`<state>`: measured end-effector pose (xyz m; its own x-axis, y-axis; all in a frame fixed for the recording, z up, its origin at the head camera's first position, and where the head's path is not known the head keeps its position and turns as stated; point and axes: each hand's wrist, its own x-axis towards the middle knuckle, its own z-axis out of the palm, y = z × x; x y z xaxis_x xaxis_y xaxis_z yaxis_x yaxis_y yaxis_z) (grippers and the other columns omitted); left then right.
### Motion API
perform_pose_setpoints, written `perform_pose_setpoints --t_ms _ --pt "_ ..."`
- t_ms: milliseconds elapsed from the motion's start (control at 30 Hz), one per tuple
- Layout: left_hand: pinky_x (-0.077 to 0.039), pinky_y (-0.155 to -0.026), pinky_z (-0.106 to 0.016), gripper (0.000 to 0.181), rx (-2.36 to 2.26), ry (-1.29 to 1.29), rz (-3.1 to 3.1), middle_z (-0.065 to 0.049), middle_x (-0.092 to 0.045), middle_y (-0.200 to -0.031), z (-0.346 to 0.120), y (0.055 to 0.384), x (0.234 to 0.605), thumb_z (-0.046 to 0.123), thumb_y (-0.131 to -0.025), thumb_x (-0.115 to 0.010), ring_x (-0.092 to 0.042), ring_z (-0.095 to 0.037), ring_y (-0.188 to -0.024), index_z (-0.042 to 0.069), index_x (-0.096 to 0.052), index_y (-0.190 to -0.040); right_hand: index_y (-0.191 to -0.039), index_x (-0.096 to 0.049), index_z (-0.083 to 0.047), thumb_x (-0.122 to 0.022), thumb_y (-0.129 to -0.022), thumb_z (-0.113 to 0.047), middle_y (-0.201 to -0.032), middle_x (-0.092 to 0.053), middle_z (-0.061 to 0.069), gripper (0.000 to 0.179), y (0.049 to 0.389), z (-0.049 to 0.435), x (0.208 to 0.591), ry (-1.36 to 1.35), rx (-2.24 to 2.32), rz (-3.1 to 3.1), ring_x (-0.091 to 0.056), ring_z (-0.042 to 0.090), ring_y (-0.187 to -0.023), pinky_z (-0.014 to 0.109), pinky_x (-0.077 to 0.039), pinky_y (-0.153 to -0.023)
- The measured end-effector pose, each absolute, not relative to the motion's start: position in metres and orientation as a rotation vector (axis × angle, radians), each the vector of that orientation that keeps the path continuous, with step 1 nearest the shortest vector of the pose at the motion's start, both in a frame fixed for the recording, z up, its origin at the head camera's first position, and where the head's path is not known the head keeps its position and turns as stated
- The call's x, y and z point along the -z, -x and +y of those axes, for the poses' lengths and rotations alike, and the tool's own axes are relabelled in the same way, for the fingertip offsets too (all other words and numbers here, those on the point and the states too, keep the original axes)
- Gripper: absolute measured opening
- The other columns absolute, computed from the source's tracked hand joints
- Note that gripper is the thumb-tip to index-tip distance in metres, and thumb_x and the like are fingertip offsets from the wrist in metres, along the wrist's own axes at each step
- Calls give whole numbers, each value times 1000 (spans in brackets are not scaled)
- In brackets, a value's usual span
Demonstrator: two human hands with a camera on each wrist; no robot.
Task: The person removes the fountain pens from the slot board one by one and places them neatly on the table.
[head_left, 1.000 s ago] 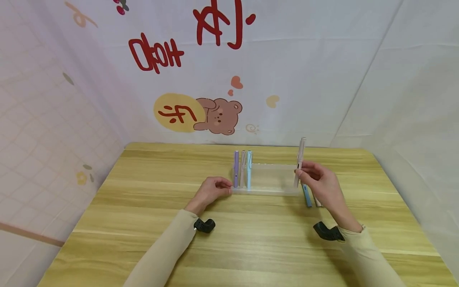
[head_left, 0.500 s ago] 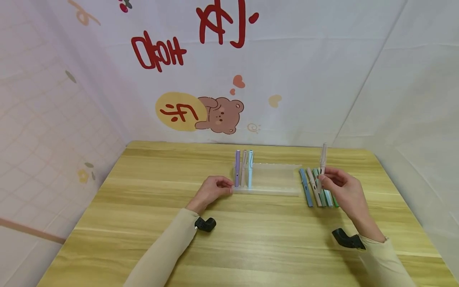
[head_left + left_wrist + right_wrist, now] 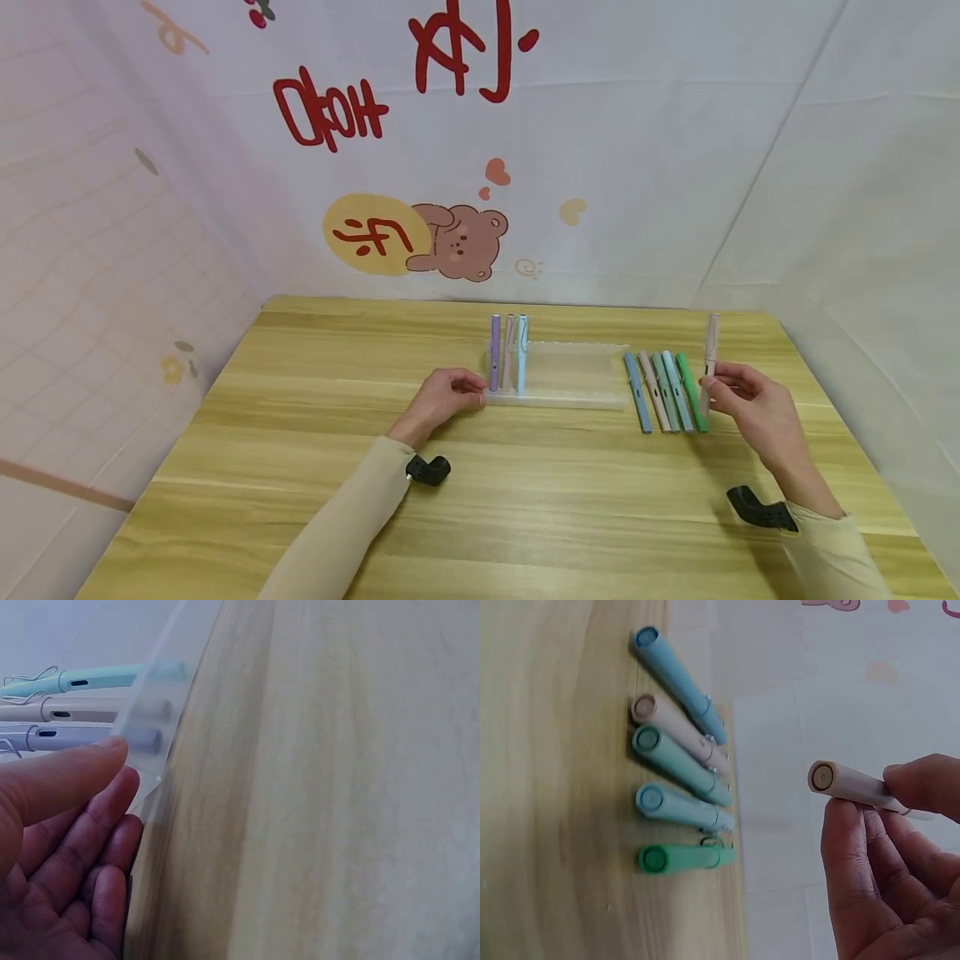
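Observation:
In the head view, my right hand (image 3: 765, 412) holds a pale pink capped pen (image 3: 711, 346) upright, just right of the pens lying on the table. Its thumb and fingers pinch the barrel in the right wrist view, where the pen's round end (image 3: 823, 777) faces the camera. At the left end of a clear pen holder (image 3: 573, 367), my left hand (image 3: 448, 393) grips the corner between thumb and fingers. A purple pen (image 3: 495, 354), a dusty pink pen (image 3: 507, 358) and a light blue pen (image 3: 522, 354) stand side by side in the holder's left part.
Right of the holder, several pens lie in a row on the wooden table (image 3: 525, 500): a blue pen (image 3: 637, 392), pinkish, grey-green and pale blue ones, then a green pen (image 3: 692, 392). A printed white cloth (image 3: 637, 150) hangs behind the table.
My right hand has carried the pale pink pen rightward, from the holder's right end across the lying pens to beyond the green one. My left hand has stayed at the holder's corner.

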<state>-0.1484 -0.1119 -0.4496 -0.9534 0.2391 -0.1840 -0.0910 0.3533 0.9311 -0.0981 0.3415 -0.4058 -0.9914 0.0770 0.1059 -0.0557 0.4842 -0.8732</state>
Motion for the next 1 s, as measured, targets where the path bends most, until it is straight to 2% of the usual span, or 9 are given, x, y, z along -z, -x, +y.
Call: perform_pose_setpoints --t_ms 333,567,667,900,1000 --pt "-50 -85 -31 18 -1639 -143 2312 -5 -73 -100 -111 148 449 7 -92 -78 -63 -16 -91 3 -76 -109 -137 -51 15 -63 -105 -26 -99 -63 -20 54 102 362 416 60 -1501 -2689 -67 -4 -87 24 -59 -72" --pt "-49 -85 -31 17 -1645 -162 2322 -6 -73 -99 -113 150 448 7 -91 -78 -63 -16 -90 3 -76 -108 -140 -50 15 -62 -106 -30 -99 -63 -18 58 109 371 417 72 -1454 -2805 -69 0 -84 24 -59 -71" --pt "-49 -85 -31 18 -1639 -171 2330 -6 -73 -99 -113 151 448 8 -91 -78 -63 -16 -90 3 -76 -108 -140 -49 17 -61 -106 -30 -103 -65 -9 59 111 373 418 73 -1433 -2841 -69 1 -83 24 -59 -71" --pt "-49 -87 -33 17 -1625 -133 2332 -3 -72 -98 -114 150 448 10 -91 -79 -64 -16 -91 6 -77 -108 -138 -50 20 -61 -106 -25 -117 -67 25 56 115 376 422 61 -1387 -2902 -69 3 -79 26 -59 -69" --pt "-49 -87 -33 18 -1615 -127 2332 -3 -72 -98 -114 150 449 9 -91 -79 -63 -16 -91 6 -77 -108 -139 -49 19 -60 -107 -28 -119 -67 29 58 114 379 422 89 -1388 -2953 -70 4 -80 26 -58 -69"
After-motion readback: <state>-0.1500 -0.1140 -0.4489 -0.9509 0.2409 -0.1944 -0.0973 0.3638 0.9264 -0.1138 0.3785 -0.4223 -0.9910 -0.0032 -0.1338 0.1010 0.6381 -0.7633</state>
